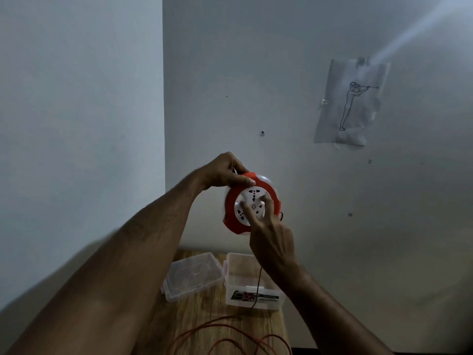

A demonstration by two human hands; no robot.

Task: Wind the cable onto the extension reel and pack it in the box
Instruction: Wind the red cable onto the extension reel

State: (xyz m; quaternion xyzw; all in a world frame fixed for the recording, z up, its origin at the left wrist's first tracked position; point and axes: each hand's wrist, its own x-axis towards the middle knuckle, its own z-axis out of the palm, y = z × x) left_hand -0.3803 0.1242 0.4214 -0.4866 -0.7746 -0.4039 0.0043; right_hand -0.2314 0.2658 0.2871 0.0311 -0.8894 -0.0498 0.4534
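Gripping reel (252,201), left hand (225,172), right fingertips (266,201) on hub

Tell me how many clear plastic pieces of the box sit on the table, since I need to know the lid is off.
2. The box stands open at the table's far end, near the wall; its lid lies beside it to the left. Nothing else like them shows, though the arms hide part of the table.

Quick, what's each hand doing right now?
Left hand: closed on the top rim of the reel, holding it up.
Right hand: fingertips on the reel's white socket face; grip cannot be told.
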